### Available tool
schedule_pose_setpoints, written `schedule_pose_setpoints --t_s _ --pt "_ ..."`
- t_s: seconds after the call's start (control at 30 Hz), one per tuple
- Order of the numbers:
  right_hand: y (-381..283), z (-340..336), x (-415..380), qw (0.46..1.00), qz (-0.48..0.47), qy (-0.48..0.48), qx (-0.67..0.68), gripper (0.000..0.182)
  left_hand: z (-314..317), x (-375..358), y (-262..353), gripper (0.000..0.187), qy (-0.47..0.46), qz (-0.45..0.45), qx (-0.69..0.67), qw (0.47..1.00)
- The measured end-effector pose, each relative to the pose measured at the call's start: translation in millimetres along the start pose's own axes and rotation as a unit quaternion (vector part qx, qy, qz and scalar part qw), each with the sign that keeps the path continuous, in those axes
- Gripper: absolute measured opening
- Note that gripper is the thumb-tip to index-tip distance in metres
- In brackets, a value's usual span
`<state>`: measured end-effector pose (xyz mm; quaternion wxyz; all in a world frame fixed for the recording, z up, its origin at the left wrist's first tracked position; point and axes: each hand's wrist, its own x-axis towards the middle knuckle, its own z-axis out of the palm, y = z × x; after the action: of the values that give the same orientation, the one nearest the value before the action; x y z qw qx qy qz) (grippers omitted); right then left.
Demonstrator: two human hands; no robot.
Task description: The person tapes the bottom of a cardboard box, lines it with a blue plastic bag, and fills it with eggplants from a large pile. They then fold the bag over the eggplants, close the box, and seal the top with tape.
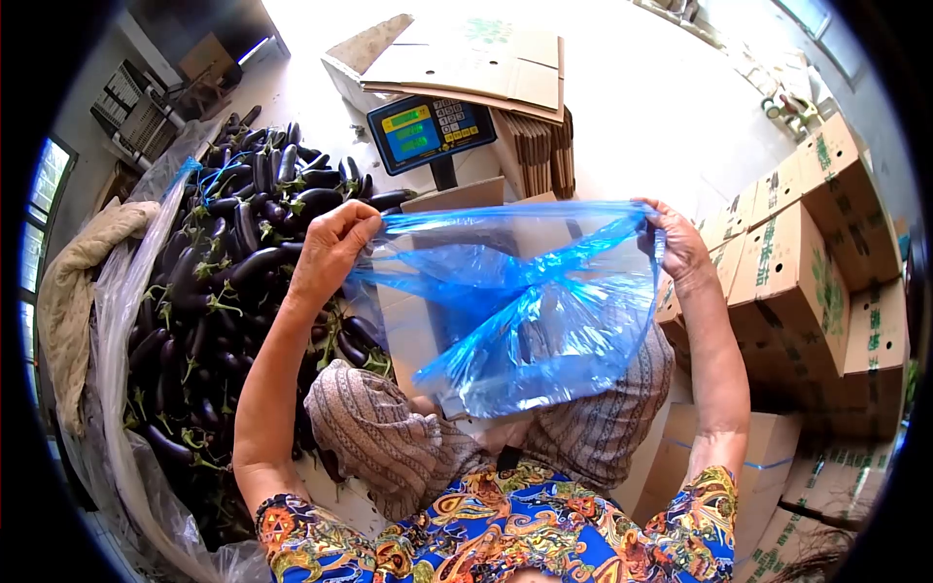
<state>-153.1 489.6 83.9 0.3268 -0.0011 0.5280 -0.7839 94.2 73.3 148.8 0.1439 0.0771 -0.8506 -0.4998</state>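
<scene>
A thin, see-through blue plastic bag (554,321) is stretched between my two hands above my lap. My left hand (337,248) pinches its upper left corner, and my right hand (677,245) grips the upper right corner. Below the bag, an open cardboard box (403,335) shows in part through the film; its inside is mostly covered. Just beyond the box stands a digital scale display (431,131) with lit green readouts and a keypad. To the left of my left hand lies a large heap of dark purple eggplants (243,233).
Flattened cardboard boxes (476,58) are stacked behind the scale. Closed printed cartons (787,282) are piled up on the right. Clear plastic sheeting (117,389) and a beige quilted cloth (73,301) border the eggplants on the left.
</scene>
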Motion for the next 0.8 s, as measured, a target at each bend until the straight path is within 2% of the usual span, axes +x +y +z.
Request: schedule_pose_setpoints --t_s 0.03,0.13,0.17,0.2,0.3,0.37,0.53,0.6,0.67,0.73,0.77,0.8 --pt "4.0 -3.4 8.9 0.999 0.009 -0.036 0.011 0.018 -1.7 4.0 -12.0 0.014 0.0 -0.001 0.012 1.0" --pt "24.6 7.5 37.7 0.991 -0.042 0.065 -0.106 0.018 -3.3 16.6 -48.2 0.015 0.022 -0.011 0.028 0.999" --pt "30.0 -7.3 54.8 0.987 -0.04 -0.031 -0.152 0.029 -2.7 22.7 -59.7 0.015 0.043 -0.016 0.022 0.999" --pt "39.7 -22.2 69.4 0.98 -0.058 -0.052 -0.181 0.03 -1.7 29.2 -70.3 0.015 0.064 -0.021 0.016 0.998" --pt "27.9 16.3 77.7 0.931 -0.017 -0.007 -0.365 0.034 2.1 51.2 -99.1 0.017 0.109 -0.02 0.035 0.993" --pt "23.0 28.7 87.5 0.926 -0.032 -0.011 -0.376 0.036 6.4 67.6 -122.6 0.017 0.139 -0.019 0.034 0.99" --pt "50.3 26.2 131.3 0.888 -0.013 0.034 -0.459 0.028 16.3 84.8 -187.6 0.014 0.121 -0.045 0.125 0.984" --pt "67.1 3.9 149.0 0.867 -0.001 0.037 -0.498 0.021 18.9 80.7 -216.9 0.014 0.115 -0.058 0.141 0.982" --pt "86.8 -19.4 153.9 0.862 0.022 0.034 -0.506 0.02 21.3 70.6 -237.8 0.016 0.07 -0.112 0.124 0.983" --pt "101.0 -45.4 149.1 0.82 0.144 0.01 -0.554 0.022 19.7 55.7 -249.7 0.02 -0.006 -0.137 0.165 0.977" --pt "97.3 -44.3 135.4 0.757 0.181 -0.03 -0.627 0.022 19.6 47.3 -252.4 0.019 0.01 -0.152 0.161 0.975" --pt "91.5 -43.9 122.8 0.68 0.202 -0.058 -0.702 0.03 21.3 36.2 -254.8 0.018 0.023 -0.168 0.156 0.973"
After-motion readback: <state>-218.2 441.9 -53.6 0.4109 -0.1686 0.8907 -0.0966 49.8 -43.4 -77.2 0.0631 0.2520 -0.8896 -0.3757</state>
